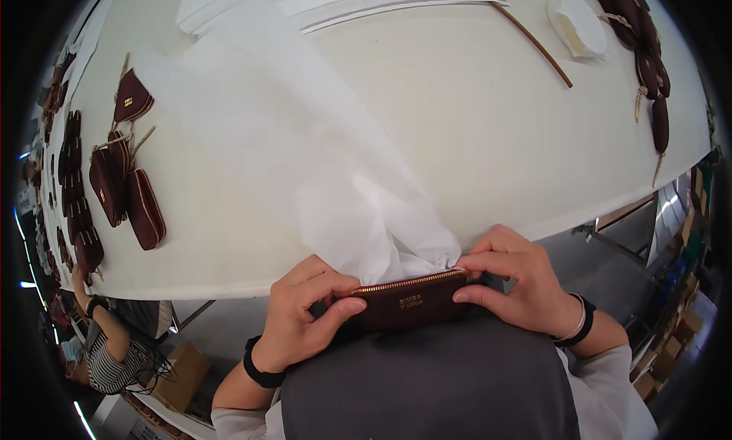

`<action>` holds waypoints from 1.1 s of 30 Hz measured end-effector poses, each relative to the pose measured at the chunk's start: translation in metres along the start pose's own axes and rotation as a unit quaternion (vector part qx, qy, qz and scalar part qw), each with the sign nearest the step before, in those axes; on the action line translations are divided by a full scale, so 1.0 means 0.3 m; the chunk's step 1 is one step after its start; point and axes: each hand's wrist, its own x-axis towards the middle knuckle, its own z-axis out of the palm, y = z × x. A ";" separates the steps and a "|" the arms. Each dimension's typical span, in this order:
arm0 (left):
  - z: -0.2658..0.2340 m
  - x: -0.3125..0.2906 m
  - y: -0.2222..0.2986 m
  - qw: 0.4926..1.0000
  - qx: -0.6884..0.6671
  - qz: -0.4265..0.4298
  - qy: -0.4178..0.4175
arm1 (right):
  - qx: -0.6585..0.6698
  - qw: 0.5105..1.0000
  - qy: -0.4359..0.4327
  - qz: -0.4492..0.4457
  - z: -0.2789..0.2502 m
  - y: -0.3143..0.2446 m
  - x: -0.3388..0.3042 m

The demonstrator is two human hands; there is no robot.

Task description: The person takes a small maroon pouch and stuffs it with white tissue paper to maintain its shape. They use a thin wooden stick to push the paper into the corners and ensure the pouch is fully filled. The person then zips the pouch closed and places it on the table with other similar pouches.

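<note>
A dark brown zip purse (408, 306) with a gold zipper and gold lettering is held at the table's near edge, over my lap. My left hand (311, 306) pinches its left end between thumb and fingers. At the opposite end, my right hand (518, 280) grips the purse's upper corner in the same way. Thin white tissue paper (389, 242) is bunched at the purse's open mouth, and its lower part goes inside. The rest of the sheet spreads up and left across the table, partly see-through.
Several brown purses (146, 207) with cords lie at the left; more stand in rows (72, 173) beyond. A stack of white paper (396, 4), a thin brown stick (537, 47), a white pad (577, 24) and more purses (660, 123) lie farther back. Another person (114, 348) works at far left.
</note>
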 end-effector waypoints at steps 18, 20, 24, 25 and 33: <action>0.024 0.022 0.037 0.980 -0.174 -0.072 0.060 | 0.013 0.999 -0.033 -0.003 -0.018 -0.035 0.082; 0.001 0.038 0.049 0.988 -0.126 -0.087 0.026 | -0.034 0.997 -0.072 -0.026 -0.038 -0.028 0.104; -0.014 0.038 0.011 0.999 -0.040 -0.021 -0.012 | -0.057 0.992 -0.108 -0.016 -0.053 -0.032 0.119; -0.016 0.037 0.009 0.999 -0.031 -0.017 -0.015 | -0.046 0.993 -0.109 -0.010 -0.054 -0.031 0.119; -0.013 -0.001 0.000 0.998 -0.048 -0.030 -0.024 | 0.002 0.997 -0.053 -0.047 -0.014 -0.010 0.066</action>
